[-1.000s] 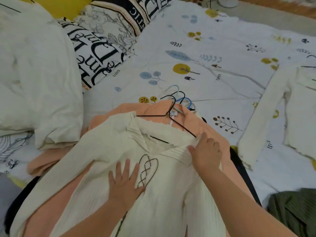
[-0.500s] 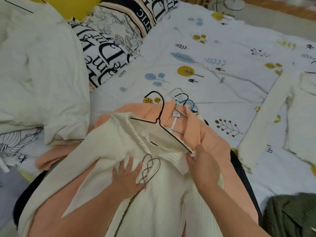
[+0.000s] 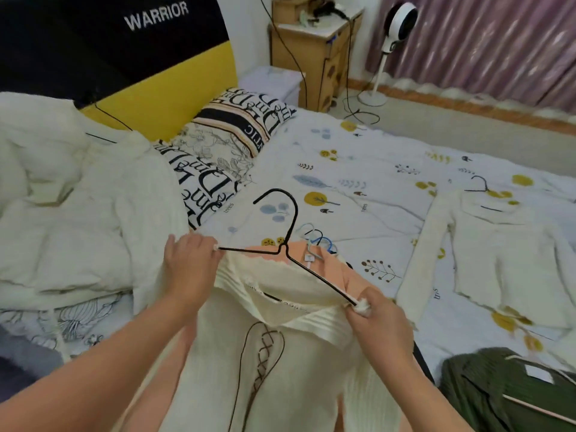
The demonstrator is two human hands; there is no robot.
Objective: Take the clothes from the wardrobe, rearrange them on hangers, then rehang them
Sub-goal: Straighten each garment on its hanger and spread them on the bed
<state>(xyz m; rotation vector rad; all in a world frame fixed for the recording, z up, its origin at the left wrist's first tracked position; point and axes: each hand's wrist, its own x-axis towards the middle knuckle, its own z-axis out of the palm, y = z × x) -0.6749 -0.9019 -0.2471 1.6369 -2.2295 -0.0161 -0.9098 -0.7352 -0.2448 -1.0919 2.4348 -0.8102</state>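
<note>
Both hands up over the bed (image 3: pixel 358 169): left hand (image 3: pixel 190 263) and right hand (image 3: pixel 378 319) each pinching cream sweater (image 3: pixel 280 353) shoulder onto black hanger (image 3: pixel 288 244) ends.

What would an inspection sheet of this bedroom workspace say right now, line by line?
Surface: bed sheet, patterned.
Job's things: cream knit top on black hanger, over peach garment; second cream top on its own hanger, to the right.
Clutter: green garment, pillows, white duvet.
Grip: left hand and right hand each pinch a hanger end.
Cables: black cords on the floor by the nightstand.
Surroundings: fan, curtain.
</note>
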